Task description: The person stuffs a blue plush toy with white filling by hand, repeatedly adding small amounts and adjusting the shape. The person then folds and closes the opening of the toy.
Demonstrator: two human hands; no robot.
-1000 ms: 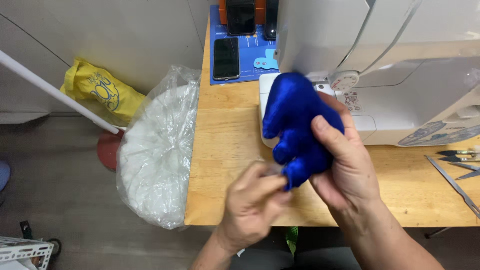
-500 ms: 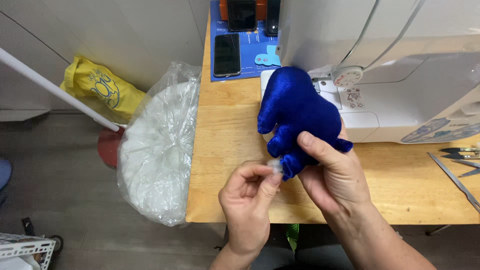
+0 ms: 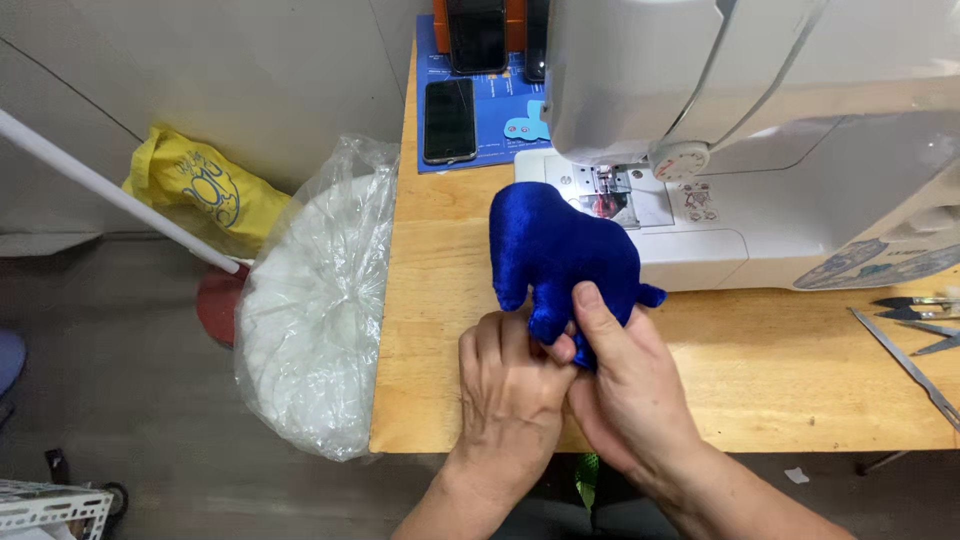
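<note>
Both hands pinch the shiny blue stuffed fabric toy [image 3: 562,255]: right hand [image 3: 625,385] and left hand [image 3: 510,385] grip its lower end, its long axis pointing up and away from them.

Clear plastic bag [image 3: 315,300] of white stuffing hangs off the counter's [image 3: 440,330] left edge. Behind it, a crumpled yellow bag [image 3: 205,190] with blue print. Dark phone screen [image 3: 449,120] lies on a blue card [image 3: 500,125] up top.

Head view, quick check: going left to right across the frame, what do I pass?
Yellow bag → clear plastic bag of white stuffing → left hand → right hand gripping the blue plush toy → white sewing machine → scissors.
</note>
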